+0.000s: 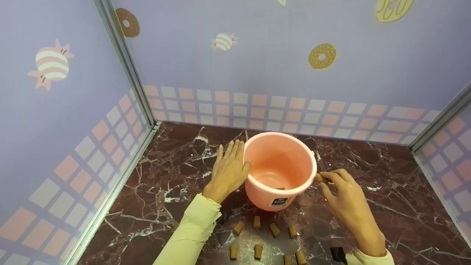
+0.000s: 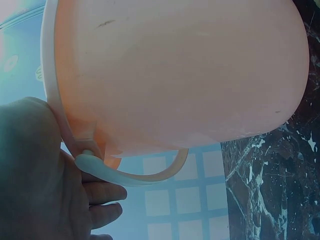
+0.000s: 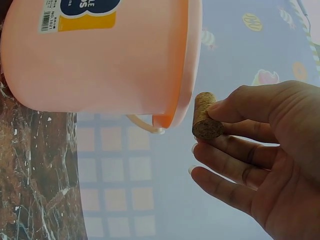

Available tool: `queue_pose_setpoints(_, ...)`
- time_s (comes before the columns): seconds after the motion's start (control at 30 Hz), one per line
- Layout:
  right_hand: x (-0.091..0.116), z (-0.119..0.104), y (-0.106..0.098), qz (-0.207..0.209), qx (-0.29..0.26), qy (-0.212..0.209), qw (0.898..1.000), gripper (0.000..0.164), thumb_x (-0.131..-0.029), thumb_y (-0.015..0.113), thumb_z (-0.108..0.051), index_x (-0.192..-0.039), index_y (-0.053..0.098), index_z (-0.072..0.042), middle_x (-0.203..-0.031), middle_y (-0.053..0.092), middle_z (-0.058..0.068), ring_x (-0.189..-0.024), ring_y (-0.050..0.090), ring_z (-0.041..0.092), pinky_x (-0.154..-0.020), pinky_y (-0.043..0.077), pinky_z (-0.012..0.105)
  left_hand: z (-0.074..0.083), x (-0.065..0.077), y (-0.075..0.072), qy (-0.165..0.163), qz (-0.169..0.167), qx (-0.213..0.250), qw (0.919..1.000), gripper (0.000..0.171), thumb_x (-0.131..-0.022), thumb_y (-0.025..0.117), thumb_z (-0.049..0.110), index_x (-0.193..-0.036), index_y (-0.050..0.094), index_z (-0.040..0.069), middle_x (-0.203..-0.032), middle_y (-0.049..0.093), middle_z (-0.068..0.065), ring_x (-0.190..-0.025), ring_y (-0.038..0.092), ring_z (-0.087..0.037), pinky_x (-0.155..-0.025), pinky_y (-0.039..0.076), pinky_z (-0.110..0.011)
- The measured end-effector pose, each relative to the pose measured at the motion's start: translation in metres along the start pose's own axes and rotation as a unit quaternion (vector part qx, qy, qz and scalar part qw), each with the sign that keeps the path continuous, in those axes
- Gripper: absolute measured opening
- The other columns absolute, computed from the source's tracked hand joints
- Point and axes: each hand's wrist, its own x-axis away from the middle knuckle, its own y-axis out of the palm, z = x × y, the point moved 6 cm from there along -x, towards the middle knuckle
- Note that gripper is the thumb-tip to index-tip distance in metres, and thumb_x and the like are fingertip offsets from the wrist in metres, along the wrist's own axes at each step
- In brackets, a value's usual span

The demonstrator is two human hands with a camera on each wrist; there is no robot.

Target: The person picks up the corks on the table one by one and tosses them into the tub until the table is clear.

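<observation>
A pink bucket (image 1: 254, 191) stands upright on the dark marbled surface. My left hand (image 1: 231, 167) rests against its left rim, fingers fairly straight and the thumb at the edge. In the left wrist view the bucket's handle (image 2: 132, 178) hangs beside those fingers. Just outside the right rim, my right hand (image 1: 347, 195) pinches a cork stopper (image 3: 207, 117) between thumb and fingers. Inside the bucket, a small brown piece (image 1: 280, 188) shows just above the near rim. Several more cork stoppers (image 1: 257, 222) lie in two loose rows in front of the bucket.
A patterned back wall (image 1: 228, 66) rises behind the bucket, with side walls (image 1: 55, 147) at left and right. The marbled tabletop (image 1: 176, 176) reaches to these walls. A label (image 1: 279, 201) is stuck on the bucket's front.
</observation>
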Motion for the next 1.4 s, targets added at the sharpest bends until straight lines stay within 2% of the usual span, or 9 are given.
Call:
queue_pose_setpoints(0.47, -0.012, -0.004, 0.002, -0.019, -0.024, 0.014, 0.999, 0.026, -0.086, 0.083, 0.009, -0.110, 0.077, 0.004, -0.103, 0.068, 0.012, -0.094, 0.074, 0.029, -0.081, 0.062, 0.050, -0.001, -0.002, 0.001, 0.000, -0.005, -0.009, 1.0000, 0.069, -0.111, 0.033, 0.039, -0.166, 0.024, -0.002, -0.172, 0.022, -0.018, -0.161, 0.016, -0.033, -0.130, -0.002, -0.052)
queue_pose_setpoints(0.73, -0.018, -0.008, 0.007, -0.024, -0.022, 0.005, 0.999, 0.025, -0.087, 0.082, 0.009, -0.111, 0.076, 0.006, -0.103, 0.067, 0.012, -0.093, 0.073, 0.027, -0.074, 0.062, 0.046, -0.001, -0.002, 0.001, -0.003, -0.006, -0.007, 1.0000, 0.069, -0.111, 0.033, 0.039, -0.166, 0.024, -0.002, -0.172, 0.022, -0.017, -0.161, 0.015, -0.032, -0.130, -0.004, -0.051)
queue_pose_setpoints(0.93, -0.022, -0.010, 0.011, -0.039, -0.025, 0.016, 0.999, 0.026, -0.087, 0.082, 0.007, -0.112, 0.076, 0.007, -0.105, 0.067, 0.014, -0.093, 0.070, 0.029, -0.076, 0.060, 0.048, 0.000, -0.002, 0.001, 0.000, 0.001, -0.004, 1.0000, 0.069, -0.110, 0.034, 0.038, -0.165, 0.026, -0.002, -0.171, 0.025, -0.018, -0.161, 0.017, -0.033, -0.130, -0.002, -0.051)
queue_pose_setpoints(1.4, -0.029, -0.014, 0.016, -0.027, -0.025, -0.018, 0.999, 0.029, -0.083, 0.080, 0.014, -0.111, 0.076, 0.009, -0.102, 0.067, 0.014, -0.088, 0.069, 0.031, -0.075, 0.062, 0.048, -0.001, -0.001, 0.002, -0.004, -0.007, -0.016, 0.9998, 0.069, -0.111, 0.033, 0.039, -0.166, 0.023, -0.002, -0.172, 0.021, -0.017, -0.161, 0.015, -0.032, -0.130, -0.003, -0.051)
